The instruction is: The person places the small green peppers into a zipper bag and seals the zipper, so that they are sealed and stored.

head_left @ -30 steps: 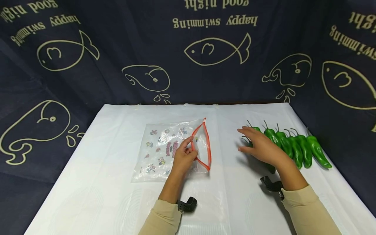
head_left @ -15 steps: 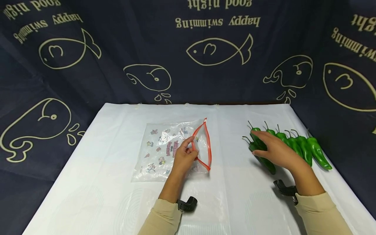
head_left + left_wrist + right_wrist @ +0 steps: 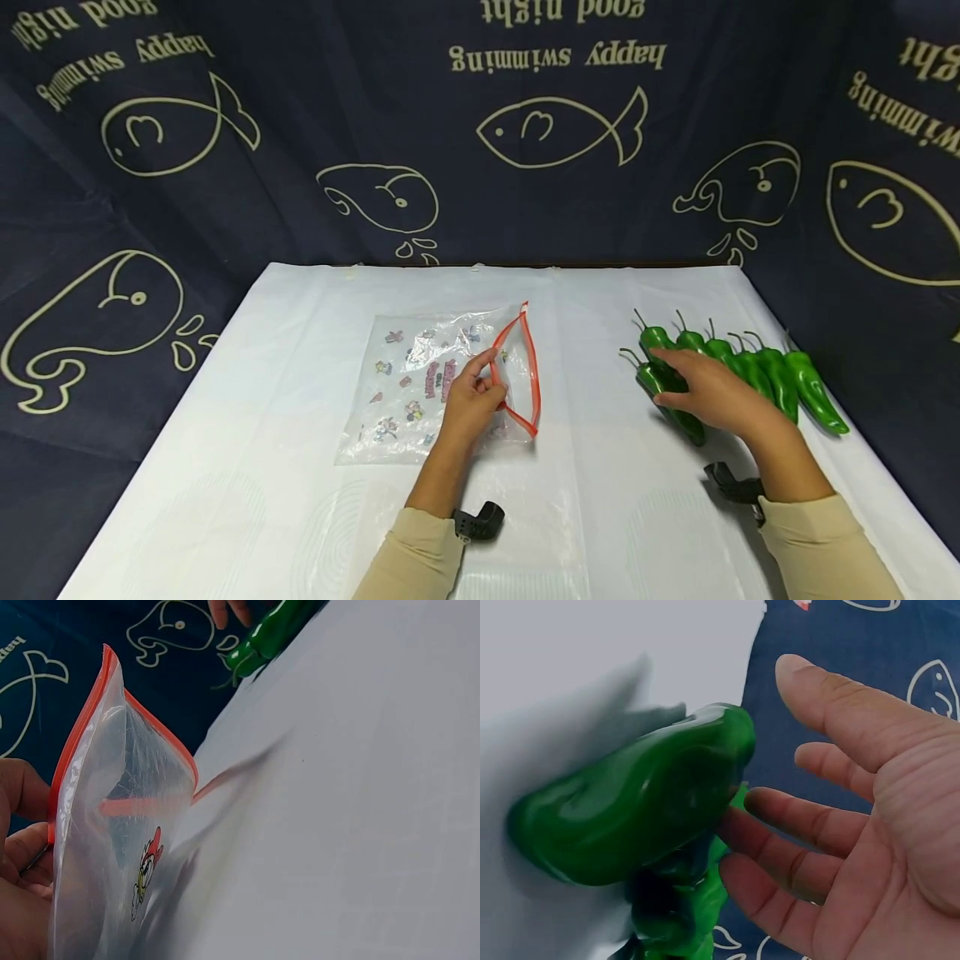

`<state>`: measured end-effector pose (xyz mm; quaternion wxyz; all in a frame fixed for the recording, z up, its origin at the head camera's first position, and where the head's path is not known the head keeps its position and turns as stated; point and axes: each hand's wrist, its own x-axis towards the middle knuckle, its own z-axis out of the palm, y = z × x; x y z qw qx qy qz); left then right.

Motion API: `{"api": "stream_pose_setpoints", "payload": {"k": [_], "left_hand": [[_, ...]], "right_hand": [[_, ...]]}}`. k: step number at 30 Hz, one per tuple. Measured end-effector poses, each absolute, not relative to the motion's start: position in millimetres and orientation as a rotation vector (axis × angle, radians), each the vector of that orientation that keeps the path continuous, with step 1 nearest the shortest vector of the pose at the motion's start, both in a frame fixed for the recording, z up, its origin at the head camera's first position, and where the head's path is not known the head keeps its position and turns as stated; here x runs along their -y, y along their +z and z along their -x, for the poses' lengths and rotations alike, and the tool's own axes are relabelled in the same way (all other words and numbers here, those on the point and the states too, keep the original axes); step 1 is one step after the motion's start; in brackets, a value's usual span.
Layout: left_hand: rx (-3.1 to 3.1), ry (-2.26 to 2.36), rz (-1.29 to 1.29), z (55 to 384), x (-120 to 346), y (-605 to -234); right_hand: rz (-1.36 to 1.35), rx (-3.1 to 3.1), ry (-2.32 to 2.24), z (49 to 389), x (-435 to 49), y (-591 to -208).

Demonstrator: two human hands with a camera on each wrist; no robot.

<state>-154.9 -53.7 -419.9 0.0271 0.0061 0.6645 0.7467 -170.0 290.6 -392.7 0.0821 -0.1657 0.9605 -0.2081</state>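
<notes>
A clear zip bag (image 3: pixel 405 375) with a red edge and printed cartoon figures lies on the table, its mouth gaping to the right. My left hand (image 3: pixel 471 404) pinches the near side of that red edge between thumb and fingers, as the left wrist view also shows at the bag's rim (image 3: pixel 71 750). Over a row of green peppers (image 3: pixel 813 392) is my right hand (image 3: pixel 716 396), fingers loosely spread and thumb apart. The leftmost pepper (image 3: pixel 630 802) is nearest to it; the fingertips are close to the pepper, and I cannot tell whether they touch it.
A white cloth covers the table (image 3: pixel 225 467). Behind it and at both sides hangs a dark blue curtain (image 3: pixel 480 217) with fish and whale drawings. Each wrist wears a black camera mount (image 3: pixel 480 522).
My right hand has moved right and lowered toward the leftmost peppers, bringing them into fuller view. The left hand and the bag have stayed in place.
</notes>
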Motion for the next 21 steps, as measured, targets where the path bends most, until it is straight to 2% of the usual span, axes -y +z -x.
{"api": "stream_pose_setpoints", "payload": {"k": [10, 21], "left_hand": [[-2.053, 2.308, -0.034, 155.5, 53.4, -421.7], [-2.081, 2.287, -0.012, 171.3, 52.2, -452.7]], "right_hand": [[0.487, -2.855, -0.611, 171.7, -292.1, -401.6], [0.501, -2.858, -0.592, 172.2, -291.6, -404.9]]}}
